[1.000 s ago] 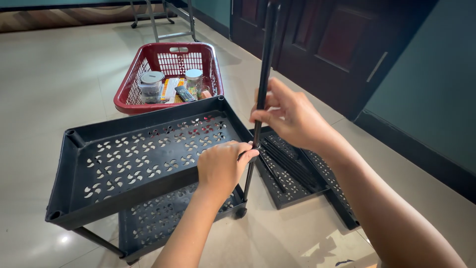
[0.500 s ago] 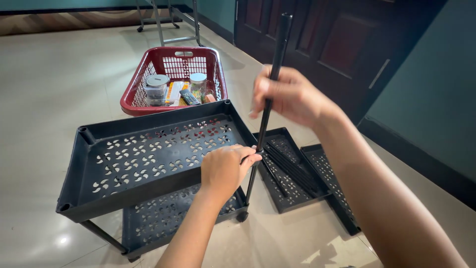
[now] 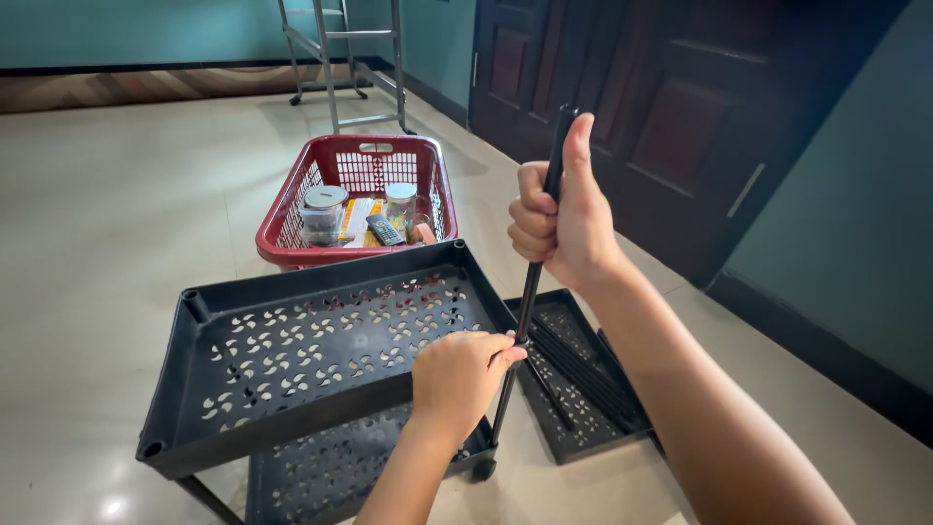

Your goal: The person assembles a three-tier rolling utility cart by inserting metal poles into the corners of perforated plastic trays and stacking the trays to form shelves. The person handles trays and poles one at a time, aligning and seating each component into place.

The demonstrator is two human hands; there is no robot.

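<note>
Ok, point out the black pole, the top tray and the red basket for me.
black pole (image 3: 530, 292), head view, on the bare shaft between the two hands.
top tray (image 3: 321, 340), head view, on its perforated floor.
red basket (image 3: 282, 209), head view, on its left mesh wall.

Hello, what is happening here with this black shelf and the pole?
A person is working on a black perforated plastic shelf cart on the tiled floor. The right hand grips a thin black pole upright at the tray's corner, while the left hand pinches it at the rim. More black trays lie on the floor, and a red plastic basket stands behind.
</note>
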